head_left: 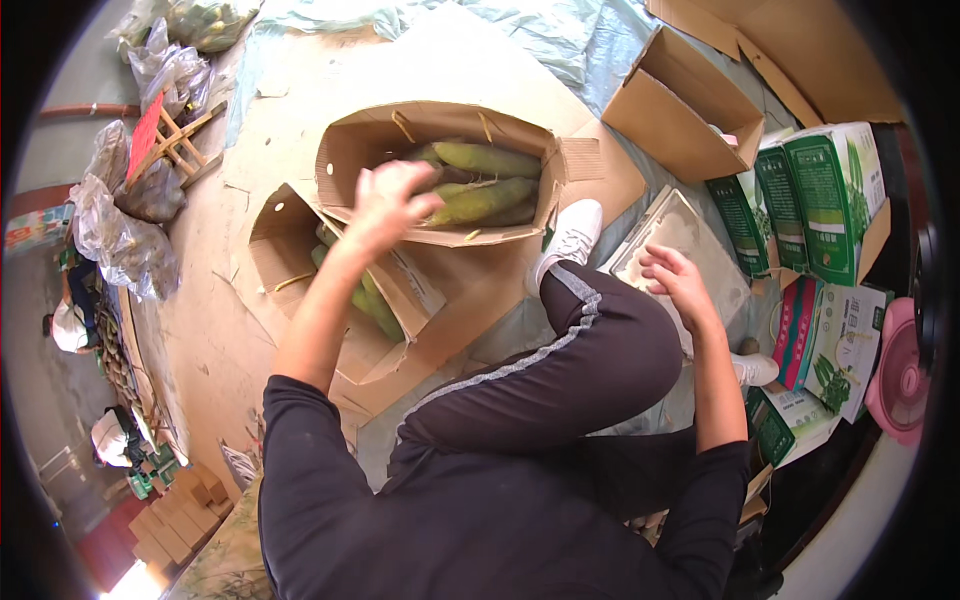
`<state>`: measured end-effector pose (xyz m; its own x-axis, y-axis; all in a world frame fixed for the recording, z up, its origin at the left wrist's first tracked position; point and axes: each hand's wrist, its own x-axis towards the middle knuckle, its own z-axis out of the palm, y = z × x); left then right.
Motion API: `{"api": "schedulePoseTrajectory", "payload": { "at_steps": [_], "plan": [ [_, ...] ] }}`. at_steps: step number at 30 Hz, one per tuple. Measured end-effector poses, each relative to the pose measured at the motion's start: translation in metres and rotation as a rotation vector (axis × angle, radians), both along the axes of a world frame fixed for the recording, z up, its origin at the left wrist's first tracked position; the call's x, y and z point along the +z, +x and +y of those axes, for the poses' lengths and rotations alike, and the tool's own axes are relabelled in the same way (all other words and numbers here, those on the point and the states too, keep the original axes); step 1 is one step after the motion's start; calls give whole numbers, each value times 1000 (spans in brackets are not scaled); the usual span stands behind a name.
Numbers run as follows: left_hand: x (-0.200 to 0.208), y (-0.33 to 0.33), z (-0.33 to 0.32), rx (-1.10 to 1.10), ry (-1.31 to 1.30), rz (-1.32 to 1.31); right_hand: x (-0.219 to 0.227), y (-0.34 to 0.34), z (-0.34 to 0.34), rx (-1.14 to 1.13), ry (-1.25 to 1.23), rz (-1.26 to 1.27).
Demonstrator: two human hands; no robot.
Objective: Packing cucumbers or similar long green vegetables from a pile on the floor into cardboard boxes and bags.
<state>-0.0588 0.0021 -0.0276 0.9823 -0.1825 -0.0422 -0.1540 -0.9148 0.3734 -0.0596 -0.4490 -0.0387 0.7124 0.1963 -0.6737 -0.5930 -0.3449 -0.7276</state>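
An open cardboard box (345,160) in front of me holds several long, thick green-brown vegetables (488,202), whose kind I cannot make out. My left hand (385,208) is over its near left side, blurred, fingers apart and nothing visible in them. It partly hides the box's rim and contents. A second open box (277,235), at the near left and partly under my forearm, holds more green vegetables (375,310). My right hand (678,283) hovers beside my bent knee, above a flat, pale, worn tray or lid (690,235). Its fingers are loosely curled and apart, holding nothing.
An open cardboard box (680,100) stands at the far right. Green-and-white printed boxes (830,205) and a pink plastic stool or lid (898,372) line the right. Bulging plastic bags (125,235) and a small wooden stool (180,145) are at left. Flattened cardboard (290,90) covers the floor.
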Motion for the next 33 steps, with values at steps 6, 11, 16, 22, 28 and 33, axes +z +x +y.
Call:
{"api": "schedulePoseTrajectory", "payload": {
  "at_steps": [6, 11, 16, 22, 28, 33],
  "plan": [
    [-24, -37, -50, -242, 91, 328, 6, -63, -55, -96, -28, 34],
    [-36, -33, -45, -282, 202, 307, 16, -109, -69, -157, -38, 53],
    [-24, -40, -22, -342, 279, 337, 8, -141, -83, -225, -100, 94],
    [-28, -65, 56, -452, 440, 346, 1, -147, -90, -313, -115, 62],
    [-7, -98, 44, -479, 362, 293, -17, -158, -92, -344, -120, -81],
    [-28, -105, 67, -513, 535, 254, -46, -149, -98, -160, -223, -400]
  ]
}}
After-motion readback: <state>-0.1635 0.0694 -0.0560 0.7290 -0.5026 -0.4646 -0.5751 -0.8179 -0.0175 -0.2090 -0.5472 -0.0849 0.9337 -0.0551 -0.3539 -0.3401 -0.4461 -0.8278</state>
